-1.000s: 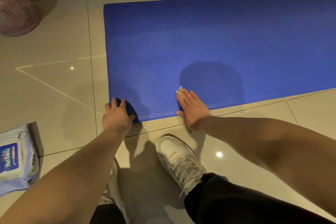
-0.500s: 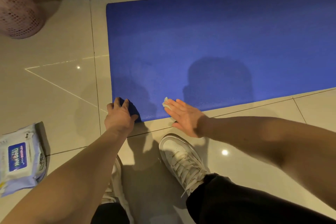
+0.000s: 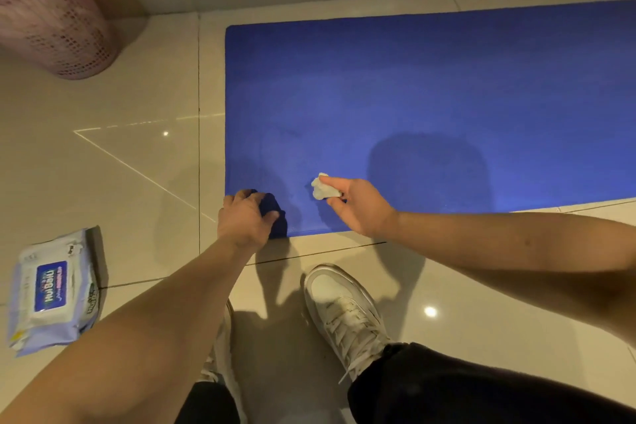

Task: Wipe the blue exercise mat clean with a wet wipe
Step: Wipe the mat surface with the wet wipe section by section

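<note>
The person wears black trousers, the cloth bunched at the ankle. The right foot has a white low-top sneaker with a smooth rounded toe cap and white laces. The other shoe, also pale, shows only as a sliver. Both forearms are bare down to the left hand and right hand.

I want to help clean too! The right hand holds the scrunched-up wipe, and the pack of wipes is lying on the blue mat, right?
Not quite. The right hand does hold the scrunched-up wipe, but the pack of wipes lies on the floor tiles, left of the blue mat and apart from it. The head view shows this.
</note>
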`<action>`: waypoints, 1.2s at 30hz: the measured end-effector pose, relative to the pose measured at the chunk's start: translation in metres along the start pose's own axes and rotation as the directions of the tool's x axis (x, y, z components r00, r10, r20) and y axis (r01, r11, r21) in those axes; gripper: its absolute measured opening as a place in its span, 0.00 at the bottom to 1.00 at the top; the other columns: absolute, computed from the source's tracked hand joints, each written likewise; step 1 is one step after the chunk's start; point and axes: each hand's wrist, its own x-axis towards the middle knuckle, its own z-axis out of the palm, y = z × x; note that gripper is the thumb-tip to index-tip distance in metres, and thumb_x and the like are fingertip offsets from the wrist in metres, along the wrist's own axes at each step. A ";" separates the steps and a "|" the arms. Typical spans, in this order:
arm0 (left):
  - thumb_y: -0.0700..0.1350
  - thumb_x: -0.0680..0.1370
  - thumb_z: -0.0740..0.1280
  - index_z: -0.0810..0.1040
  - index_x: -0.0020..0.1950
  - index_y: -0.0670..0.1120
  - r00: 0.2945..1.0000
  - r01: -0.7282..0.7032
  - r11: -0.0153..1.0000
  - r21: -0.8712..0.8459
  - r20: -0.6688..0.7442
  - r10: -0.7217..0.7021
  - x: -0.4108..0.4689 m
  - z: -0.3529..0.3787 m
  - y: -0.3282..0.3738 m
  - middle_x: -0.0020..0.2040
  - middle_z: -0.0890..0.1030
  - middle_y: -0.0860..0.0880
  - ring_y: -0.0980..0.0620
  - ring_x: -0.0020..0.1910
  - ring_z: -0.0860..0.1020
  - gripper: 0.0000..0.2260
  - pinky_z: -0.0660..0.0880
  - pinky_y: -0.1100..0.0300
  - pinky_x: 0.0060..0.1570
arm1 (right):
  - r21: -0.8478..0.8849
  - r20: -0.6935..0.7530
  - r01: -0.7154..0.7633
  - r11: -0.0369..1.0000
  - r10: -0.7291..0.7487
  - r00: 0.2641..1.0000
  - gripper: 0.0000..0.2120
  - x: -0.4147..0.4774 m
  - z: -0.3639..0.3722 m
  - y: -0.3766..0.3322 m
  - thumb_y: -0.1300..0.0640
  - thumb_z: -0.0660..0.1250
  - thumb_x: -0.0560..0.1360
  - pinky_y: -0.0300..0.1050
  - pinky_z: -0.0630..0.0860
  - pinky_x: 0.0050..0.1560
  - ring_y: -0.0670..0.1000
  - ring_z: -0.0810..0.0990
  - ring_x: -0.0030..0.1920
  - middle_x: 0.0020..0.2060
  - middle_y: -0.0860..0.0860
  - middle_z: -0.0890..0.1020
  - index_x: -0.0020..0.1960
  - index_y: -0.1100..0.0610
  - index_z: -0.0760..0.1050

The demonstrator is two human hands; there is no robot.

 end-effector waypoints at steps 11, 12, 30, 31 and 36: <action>0.47 0.79 0.71 0.78 0.61 0.46 0.998 -0.056 0.630 -0.774 -0.057 0.019 -0.020 -0.067 0.074 0.49 0.84 0.48 0.54 0.45 0.83 0.13 0.79 0.59 0.50 | 0.258 0.087 -0.211 0.943 0.195 0.977 0.05 0.035 -0.049 -0.075 0.62 0.70 0.78 0.47 0.77 0.40 0.51 0.77 0.37 0.37 0.55 0.81 0.50 0.63 0.82; 0.46 0.79 0.71 0.79 0.61 0.45 0.996 -0.071 0.639 -0.766 -0.083 0.011 -0.023 -0.072 0.077 0.48 0.84 0.48 0.55 0.43 0.82 0.12 0.77 0.62 0.46 | 0.280 0.116 -0.241 0.929 0.216 0.969 0.05 0.035 -0.053 -0.082 0.61 0.70 0.77 0.46 0.76 0.39 0.51 0.77 0.37 0.37 0.55 0.81 0.49 0.61 0.84; 0.47 0.80 0.65 0.84 0.42 0.47 0.962 -0.212 0.629 -0.748 -0.272 0.001 -0.089 -0.141 0.105 0.34 0.83 0.50 0.54 0.29 0.68 0.11 0.67 0.60 0.30 | 0.350 0.216 -0.392 0.851 0.334 0.918 0.07 0.026 -0.119 -0.172 0.68 0.75 0.71 0.46 0.84 0.53 0.52 0.88 0.46 0.46 0.57 0.87 0.49 0.64 0.84; 0.47 0.79 0.67 0.84 0.42 0.48 0.964 -0.219 0.625 -0.749 -0.265 0.021 -0.091 -0.139 0.106 0.33 0.83 0.51 0.54 0.28 0.67 0.09 0.65 0.60 0.30 | 0.324 0.251 -0.365 0.873 0.292 0.923 0.09 0.025 -0.120 -0.168 0.67 0.77 0.70 0.48 0.83 0.56 0.54 0.88 0.49 0.48 0.59 0.87 0.50 0.63 0.85; 0.49 0.78 0.71 0.81 0.46 0.46 0.953 -0.202 0.684 -0.700 -0.301 -0.026 -0.078 -0.126 0.106 0.32 0.82 0.51 0.60 0.27 0.75 0.07 0.68 0.62 0.32 | 0.150 0.443 -0.208 0.967 0.122 0.888 0.10 0.056 -0.119 -0.122 0.54 0.70 0.78 0.59 0.75 0.68 0.64 0.79 0.63 0.58 0.63 0.82 0.43 0.41 0.84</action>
